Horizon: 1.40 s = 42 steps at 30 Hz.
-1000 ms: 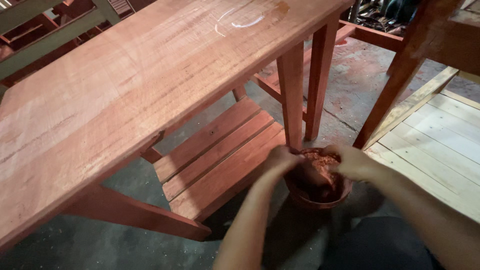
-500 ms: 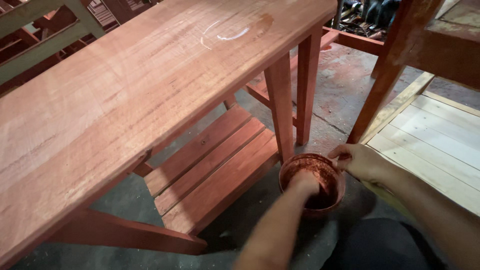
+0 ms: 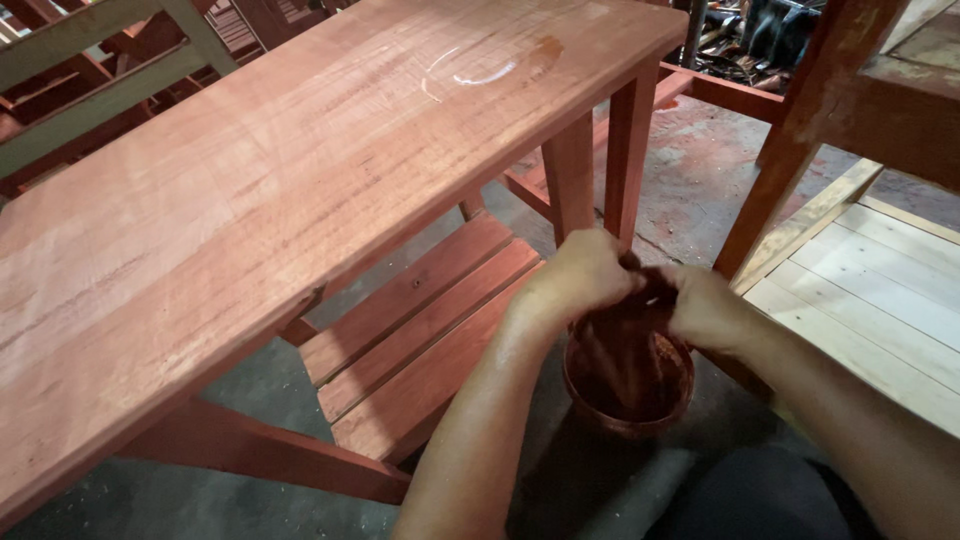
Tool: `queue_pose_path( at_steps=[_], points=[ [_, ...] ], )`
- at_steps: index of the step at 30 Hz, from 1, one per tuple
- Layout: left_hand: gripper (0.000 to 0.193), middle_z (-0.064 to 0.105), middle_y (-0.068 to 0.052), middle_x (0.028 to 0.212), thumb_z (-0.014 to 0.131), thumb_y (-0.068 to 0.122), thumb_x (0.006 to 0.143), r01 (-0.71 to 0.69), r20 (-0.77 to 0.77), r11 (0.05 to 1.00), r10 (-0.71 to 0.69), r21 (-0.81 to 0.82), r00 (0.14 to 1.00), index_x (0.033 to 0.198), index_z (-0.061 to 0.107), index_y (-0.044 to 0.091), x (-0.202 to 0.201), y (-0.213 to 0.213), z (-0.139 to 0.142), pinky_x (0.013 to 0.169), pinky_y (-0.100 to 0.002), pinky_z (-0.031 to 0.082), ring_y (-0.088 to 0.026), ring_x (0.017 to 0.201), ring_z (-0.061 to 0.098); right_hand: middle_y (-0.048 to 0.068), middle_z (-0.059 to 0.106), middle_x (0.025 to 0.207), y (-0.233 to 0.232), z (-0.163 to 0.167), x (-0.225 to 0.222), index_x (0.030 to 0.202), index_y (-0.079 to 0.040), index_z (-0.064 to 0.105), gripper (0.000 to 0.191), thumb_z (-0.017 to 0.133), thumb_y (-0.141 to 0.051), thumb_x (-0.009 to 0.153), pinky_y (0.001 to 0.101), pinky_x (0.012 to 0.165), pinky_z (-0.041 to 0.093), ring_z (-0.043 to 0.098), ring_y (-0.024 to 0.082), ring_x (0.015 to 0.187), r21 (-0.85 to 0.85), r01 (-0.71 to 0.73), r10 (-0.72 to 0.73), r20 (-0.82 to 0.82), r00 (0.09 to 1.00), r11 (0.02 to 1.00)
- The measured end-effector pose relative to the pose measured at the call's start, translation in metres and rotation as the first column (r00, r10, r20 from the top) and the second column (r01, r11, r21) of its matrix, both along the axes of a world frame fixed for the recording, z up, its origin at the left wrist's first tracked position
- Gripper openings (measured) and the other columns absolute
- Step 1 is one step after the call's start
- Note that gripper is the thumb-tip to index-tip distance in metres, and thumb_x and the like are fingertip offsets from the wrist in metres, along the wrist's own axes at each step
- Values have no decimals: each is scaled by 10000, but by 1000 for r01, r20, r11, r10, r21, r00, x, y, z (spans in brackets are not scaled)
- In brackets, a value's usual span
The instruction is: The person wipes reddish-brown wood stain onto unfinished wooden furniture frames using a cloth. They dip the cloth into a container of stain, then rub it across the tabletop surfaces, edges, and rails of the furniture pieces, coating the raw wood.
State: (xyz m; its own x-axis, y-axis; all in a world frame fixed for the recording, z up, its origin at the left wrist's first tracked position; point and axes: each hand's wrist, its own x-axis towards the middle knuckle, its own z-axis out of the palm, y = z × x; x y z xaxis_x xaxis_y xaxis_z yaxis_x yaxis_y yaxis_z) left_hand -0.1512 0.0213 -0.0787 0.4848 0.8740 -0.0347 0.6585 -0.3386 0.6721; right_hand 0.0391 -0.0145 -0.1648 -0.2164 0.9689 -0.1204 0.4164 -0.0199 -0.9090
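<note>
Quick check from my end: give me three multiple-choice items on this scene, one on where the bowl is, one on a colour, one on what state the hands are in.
1. Where is the bowl?
A. On the tabletop
B. On the floor beside the table leg
C. On the lower slatted shelf

2. What colour is the tabletop?
A. Reddish brown
B. Blue
C. White

3. How are the hands placed?
A. Resting flat on the tabletop
B. Far apart
C. Close together above the bowl

Answers:
1 B, it sits low by the leg.
2 A, the wood is stained reddish.
3 C, left hand and right hand meet over the bowl's rim.
</note>
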Motion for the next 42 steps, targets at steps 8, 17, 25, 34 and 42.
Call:
queue_pose_path(
  at_steps=[8, 17, 25, 34, 42],
  points=[
    [1162, 685, -147, 1285, 984, 389, 495, 39, 563, 977, 87, -209, 822, 1468, 449, 48, -3, -26, -77, 1004, -353, 539, -260, 1190, 669, 112, 809, 916, -5, 21, -14, 1077, -11, 764, 287, 827, -109, 814, 330, 690, 574, 727, 173, 760, -2, 288, -288, -54, 956, 958],
    [838, 736, -154, 1213, 926, 256, 594, -150, 454, 752, 531, -642, 716, 1343, 620, 38, 35, -12, -218, 927, -386, 595, -272, 1071, 717, 197, 761, 1048, -4, 26, -8, 1225, 36, 652, 394, 725, -182, 904, 342, 611, 631, 772, 237, 796, -230, 455, -504, -250, 827, 860],
    [493, 733, -160, 1009, 664, -29, 691, -319, 446, 627, 753, -711, 484, 1182, 676, 13, 27, -37, -172, 757, -506, 543, -379, 913, 710, 306, 716, 1132, 0, -25, 15, 1344, 130, 589, 542, 768, -139, 909, 361, 677, 608, 752, 379, 907, -453, 589, -638, 55, 768, 670],
    [564, 741, -127, 1076, 657, 0, 674, -513, 480, 756, 654, -406, 585, 1233, 662, 73, 34, -71, -133, 928, -363, 540, -258, 1021, 710, 146, 629, 1395, -6, -29, -21, 1379, -94, 618, 710, 424, -660, 997, 649, 1118, 343, 572, 361, 1291, -820, 163, -682, -327, 654, 549],
    [569, 652, -189, 1103, 641, 22, 672, 233, 558, 526, 824, -818, 99, 1239, 589, 11, 29, -55, -154, 891, -485, 555, -385, 1005, 654, 84, 703, 1237, -6, -34, -29, 1209, -149, 674, 408, 494, -456, 1009, 590, 1085, 455, 654, 298, 1134, -843, 132, -769, -398, 500, 522]
  ],
)
